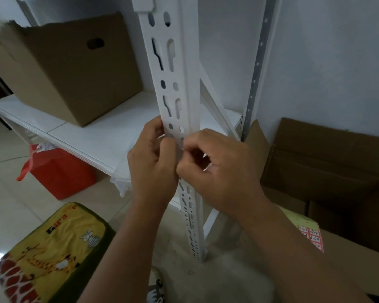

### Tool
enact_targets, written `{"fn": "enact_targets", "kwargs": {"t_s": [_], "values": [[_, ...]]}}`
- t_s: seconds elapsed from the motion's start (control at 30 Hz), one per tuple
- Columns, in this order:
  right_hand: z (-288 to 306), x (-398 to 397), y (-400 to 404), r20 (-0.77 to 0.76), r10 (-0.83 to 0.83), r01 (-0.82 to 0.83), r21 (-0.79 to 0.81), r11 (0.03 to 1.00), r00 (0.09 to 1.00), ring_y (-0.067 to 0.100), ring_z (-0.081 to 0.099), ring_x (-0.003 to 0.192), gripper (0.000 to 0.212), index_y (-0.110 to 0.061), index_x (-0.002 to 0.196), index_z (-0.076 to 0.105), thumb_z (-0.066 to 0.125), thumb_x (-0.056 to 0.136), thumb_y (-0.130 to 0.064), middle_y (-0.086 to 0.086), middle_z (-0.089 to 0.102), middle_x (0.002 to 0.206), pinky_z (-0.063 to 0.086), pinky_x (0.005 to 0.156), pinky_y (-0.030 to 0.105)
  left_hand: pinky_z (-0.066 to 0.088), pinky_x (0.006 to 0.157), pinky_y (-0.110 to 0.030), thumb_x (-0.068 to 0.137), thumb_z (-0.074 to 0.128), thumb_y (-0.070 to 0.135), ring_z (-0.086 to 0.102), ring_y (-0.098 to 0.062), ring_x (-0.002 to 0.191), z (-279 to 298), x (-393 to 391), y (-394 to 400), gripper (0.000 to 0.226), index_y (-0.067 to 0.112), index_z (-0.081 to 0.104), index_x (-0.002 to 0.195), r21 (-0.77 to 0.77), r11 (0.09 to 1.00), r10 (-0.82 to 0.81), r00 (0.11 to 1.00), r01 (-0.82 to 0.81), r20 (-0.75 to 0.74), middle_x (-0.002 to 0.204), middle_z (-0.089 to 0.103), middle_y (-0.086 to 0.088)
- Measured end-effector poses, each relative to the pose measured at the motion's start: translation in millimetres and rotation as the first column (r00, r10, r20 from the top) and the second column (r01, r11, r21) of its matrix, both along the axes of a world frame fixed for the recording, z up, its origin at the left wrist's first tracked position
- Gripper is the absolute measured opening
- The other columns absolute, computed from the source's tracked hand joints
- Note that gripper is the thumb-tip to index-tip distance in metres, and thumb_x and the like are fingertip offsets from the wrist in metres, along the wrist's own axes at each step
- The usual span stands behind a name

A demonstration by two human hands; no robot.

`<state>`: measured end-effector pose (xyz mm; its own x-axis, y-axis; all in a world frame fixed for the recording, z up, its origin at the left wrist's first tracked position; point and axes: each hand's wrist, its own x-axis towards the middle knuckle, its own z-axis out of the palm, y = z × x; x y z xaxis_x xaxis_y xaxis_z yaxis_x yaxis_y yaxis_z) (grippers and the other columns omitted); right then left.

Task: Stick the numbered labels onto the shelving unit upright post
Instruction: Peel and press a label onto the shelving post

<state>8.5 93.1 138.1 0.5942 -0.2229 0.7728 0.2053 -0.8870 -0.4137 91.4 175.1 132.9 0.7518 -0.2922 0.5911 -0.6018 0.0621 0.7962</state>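
Pale floor tiles and a white wall frame the scene; nearest, at lower left of the frame, lies a yellow cartoon cushion [50, 252], and at lower right a label sheet [311, 237] with handwritten numbers rests on a closed cardboard carton [348, 259]. At centre, the left hand [153, 162] and right hand [219, 165] meet, fingertips pinched on something small and pale against the slotted upright post [173, 88]; whether it is a label I cannot tell. Pressed crooked or over a slot, a label could wrinkle or lift. Further off, the red bag [59, 171] shows something white at its top, and the shelf's brown box [74, 68] hides its contents.
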Motion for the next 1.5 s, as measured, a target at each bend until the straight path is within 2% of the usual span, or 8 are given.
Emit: {"fn": "enact_targets", "kwargs": {"t_s": [0.2,0.37,0.63,0.87,1.0,1.17,1.33,1.5], "values": [[-3.9,-5.1,-8.3,-0.031,0.122,-0.095,0.449,0.888,0.992,0.002,0.063,0.078,0.009,-0.023,0.084,0.063,0.058,0.091,-0.020,-0.014,0.063,0.077,0.054,0.062,0.014,0.050,0.091,-0.024,0.083,0.043,0.017,0.056,-0.014,0.111,-4.2,-18.4,0.3,0.042,-0.002,0.050,0.121,-0.079,0.993,0.093,0.989,-0.084,0.112,0.118,0.055,-0.008],[0.8,-10.6,-7.0,0.013,0.296,-0.239,0.624,0.744,0.955,0.012,0.067,0.075,0.010,-0.011,0.090,0.065,0.056,0.092,-0.007,-0.004,0.067,0.081,0.055,0.059,0.019,0.039,0.076,-0.017,0.082,0.048,0.009,0.050,-0.016,0.088,-9.9,-21.9,2.6,0.025,-0.008,0.063,0.092,-0.048,0.974,0.222,0.889,-0.221,0.401,0.090,0.057,-0.017],[4.1,-16.2,-9.1,0.125,0.422,-0.378,0.711,0.593,0.898,0.019,0.067,0.081,0.023,-0.004,0.088,0.066,0.043,0.087,0.000,0.004,0.067,0.085,0.054,0.062,0.023,0.042,0.073,-0.012,0.090,0.053,0.012,0.054,-0.007,0.078,-11.7,-27.2,-1.4,0.021,-0.004,0.065,0.095,-0.022,0.994,0.106,0.915,-0.106,0.390,0.086,0.060,-0.005],[3.0,-17.1,-13.3,0.110,0.418,-0.360,0.728,0.583,0.902,0.020,0.066,0.079,0.026,-0.007,0.091,0.067,0.042,0.084,-0.002,0.006,0.067,0.087,0.057,0.062,0.029,0.045,0.068,-0.017,0.091,0.061,0.009,0.056,-0.012,0.074,-12.4,-25.7,-3.5,0.015,-0.004,0.067,0.088,-0.042,0.986,0.161,0.879,-0.159,0.448,0.080,0.064,-0.009],[0.9,-17.5,-13.8,0.016,0.381,-0.301,0.646,0.702,0.924,0.017,0.067,0.079,0.026,-0.010,0.100,0.067,0.043,0.089,-0.005,0.002,0.069,0.087,0.057,0.063,0.026,0.046,0.064,-0.022,0.091,0.060,0.008,0.057,-0.016,0.071,-14.7,-22.7,-3.8,0.017,-0.005,0.068,0.083,-0.063,0.966,0.243,0.800,-0.250,0.548,0.076,0.064,-0.012],[-5.0,-14.6,-16.3,-0.010,0.194,-0.148,0.608,0.780,0.981,0.010,0.066,0.071,0.027,-0.025,0.095,0.067,0.044,0.091,-0.011,-0.006,0.068,0.077,0.052,0.061,0.016,0.045,0.064,-0.013,0.087,0.062,0.006,0.054,-0.011,0.068,-11.5,-17.2,0.7,0.006,0.005,0.061,0.082,-0.109,0.960,0.280,0.882,-0.258,0.379,0.076,0.059,-0.005],[-11.5,-11.7,-21.5,-0.019,0.090,-0.056,0.648,0.760,0.996,0.012,0.064,0.066,0.028,-0.019,0.094,0.068,0.042,0.093,-0.008,-0.003,0.067,0.073,0.050,0.058,0.015,0.045,0.059,-0.012,0.093,0.056,0.012,0.054,0.000,0.065,-7.8,-3.4,3.1,0.013,0.021,0.052,0.085,-0.109,0.958,0.276,0.957,-0.266,0.092,0.075,0.055,0.011],[-18.4,-8.6,-21.9,-0.097,0.097,-0.005,0.681,0.732,0.990,0.013,0.064,0.067,0.028,-0.017,0.097,0.068,0.042,0.096,-0.004,-0.002,0.067,0.075,0.051,0.060,0.016,0.045,0.058,-0.022,0.103,0.039,0.022,0.049,-0.005,0.059,-21.5,22.1,1.7,0.020,0.014,0.050,0.089,-0.002,0.966,0.255,0.957,-0.258,-0.135,0.068,0.051,0.005]]}}
